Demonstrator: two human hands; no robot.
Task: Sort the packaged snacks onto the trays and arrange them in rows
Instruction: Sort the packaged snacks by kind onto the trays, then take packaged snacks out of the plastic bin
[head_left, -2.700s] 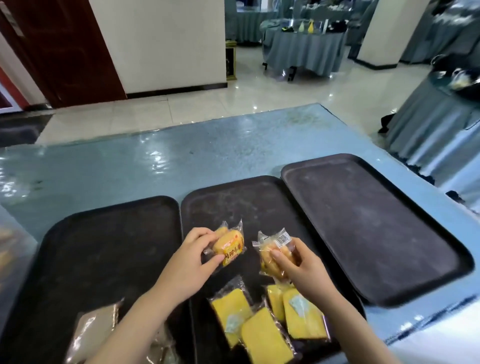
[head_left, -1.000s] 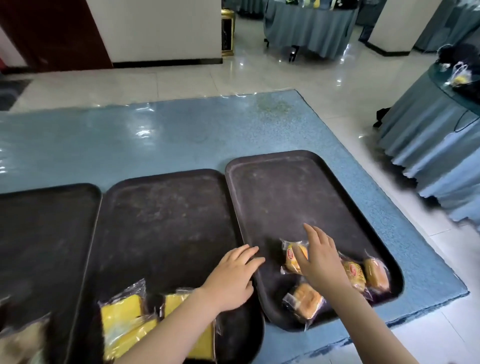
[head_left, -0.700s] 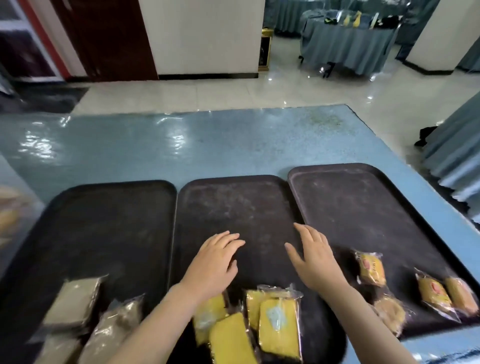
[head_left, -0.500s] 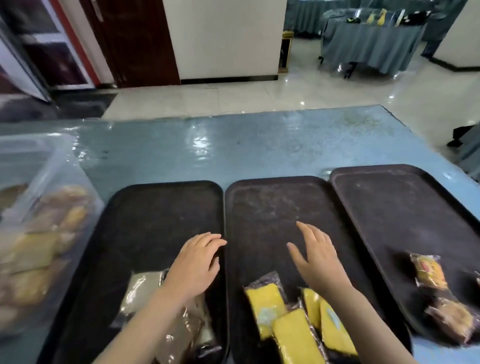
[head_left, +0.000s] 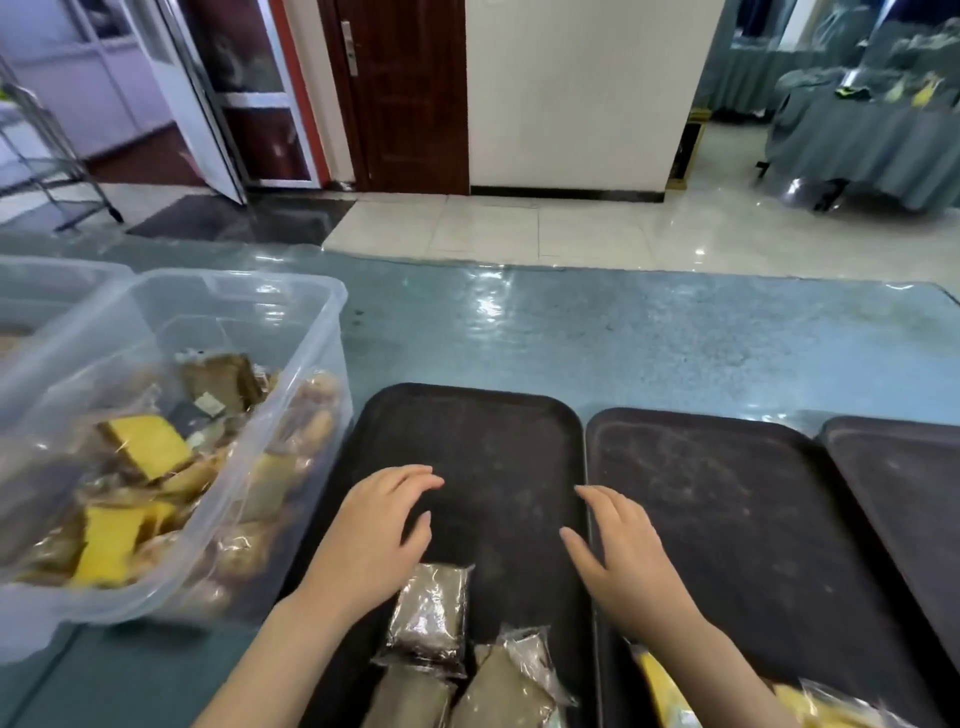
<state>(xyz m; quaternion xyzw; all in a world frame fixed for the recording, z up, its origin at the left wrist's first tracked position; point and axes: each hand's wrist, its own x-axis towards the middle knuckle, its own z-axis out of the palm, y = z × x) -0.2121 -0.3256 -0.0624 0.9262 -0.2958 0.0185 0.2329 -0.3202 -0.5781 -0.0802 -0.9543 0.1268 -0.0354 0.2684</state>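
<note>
Now hands (head_left: 498, 551) empty, over tray (head_left: 467, 415) edges

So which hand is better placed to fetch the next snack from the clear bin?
Probably the left hand: it is empty, open and beside the clear bin. The right hand, also empty, is farther away.

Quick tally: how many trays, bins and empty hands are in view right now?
Trays: 3 (left, middle, right, partly cut off)
Bins: 2 (near, far, mostly out of frame)
Empty hands: 2 (left, right)
Total: 7
</note>
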